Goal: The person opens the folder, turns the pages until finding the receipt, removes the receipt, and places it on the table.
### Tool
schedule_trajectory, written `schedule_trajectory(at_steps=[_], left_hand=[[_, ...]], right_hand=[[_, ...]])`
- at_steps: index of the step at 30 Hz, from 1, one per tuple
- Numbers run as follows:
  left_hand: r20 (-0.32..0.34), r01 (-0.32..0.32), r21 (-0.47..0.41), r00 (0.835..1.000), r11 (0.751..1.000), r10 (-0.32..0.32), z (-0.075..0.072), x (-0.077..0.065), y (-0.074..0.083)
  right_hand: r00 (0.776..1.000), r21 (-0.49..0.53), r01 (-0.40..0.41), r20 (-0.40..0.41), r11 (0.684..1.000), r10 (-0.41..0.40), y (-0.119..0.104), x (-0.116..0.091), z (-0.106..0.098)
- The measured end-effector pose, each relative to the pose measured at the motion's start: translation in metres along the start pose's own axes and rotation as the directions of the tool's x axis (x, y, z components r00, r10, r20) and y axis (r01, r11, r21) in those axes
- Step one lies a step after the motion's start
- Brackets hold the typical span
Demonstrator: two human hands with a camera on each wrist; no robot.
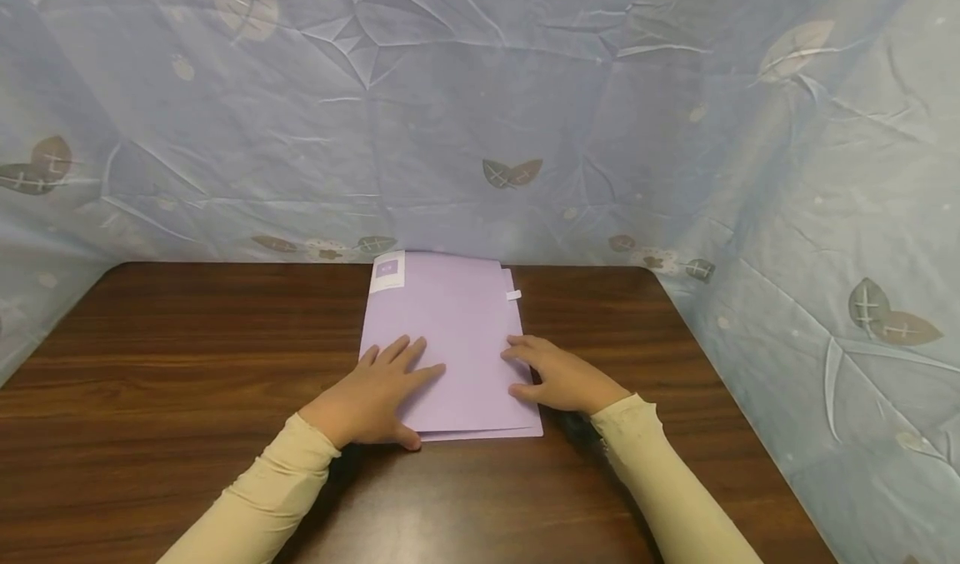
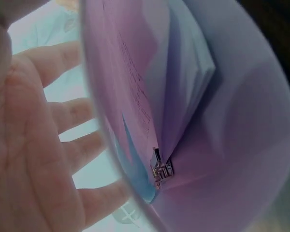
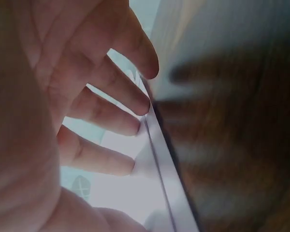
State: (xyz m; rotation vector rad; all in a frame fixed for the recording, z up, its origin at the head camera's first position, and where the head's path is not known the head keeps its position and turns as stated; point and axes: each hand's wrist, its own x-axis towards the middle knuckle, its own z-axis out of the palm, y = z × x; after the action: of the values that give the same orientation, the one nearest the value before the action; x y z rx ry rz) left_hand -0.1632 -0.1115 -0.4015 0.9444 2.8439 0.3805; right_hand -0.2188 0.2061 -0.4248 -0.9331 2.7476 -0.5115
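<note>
A lilac file folder (image 1: 450, 314) lies on the table, its cover down, with a white label (image 1: 387, 272) at the top left and a small white tab (image 1: 513, 295) on the right edge. Spread fingers of my left hand (image 1: 378, 393) rest on the cover's lower left. Beside the right edge is my right hand (image 1: 562, 376), fingers extended over the border; the right wrist view shows them close to the folder's edges (image 3: 159, 159). Through the folder's near end, the left wrist view reveals a metal clip (image 2: 162, 169) and white sheets (image 2: 198, 67).
The dark wood-grain table (image 1: 187, 356) extends on both sides of the folder. A pale blue curtain (image 1: 450, 131) with leaf prints hangs along the table's back edge and down its right side.
</note>
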Motion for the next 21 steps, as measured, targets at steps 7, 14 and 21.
schedule_trajectory(at_steps=[7,14,21], left_hand=[[-0.026,0.002,0.029,1.0,1.0,-0.001,0.0016,0.001,0.0021],[-0.018,0.025,0.034,1.0,0.999,-0.024,0.0024,0.0029,0.0049],[-0.021,0.061,-0.001,0.998,0.998,-0.061,0.0008,0.0037,0.0099]], right_hand=[[0.999,0.004,-0.043,-0.015,0.999,0.043,0.0033,0.0029,-0.0001],[0.997,0.026,-0.078,-0.002,0.997,0.078,0.0071,0.004,0.0007],[0.997,0.002,-0.078,-0.014,0.997,0.078,0.0074,0.0034,0.001]])
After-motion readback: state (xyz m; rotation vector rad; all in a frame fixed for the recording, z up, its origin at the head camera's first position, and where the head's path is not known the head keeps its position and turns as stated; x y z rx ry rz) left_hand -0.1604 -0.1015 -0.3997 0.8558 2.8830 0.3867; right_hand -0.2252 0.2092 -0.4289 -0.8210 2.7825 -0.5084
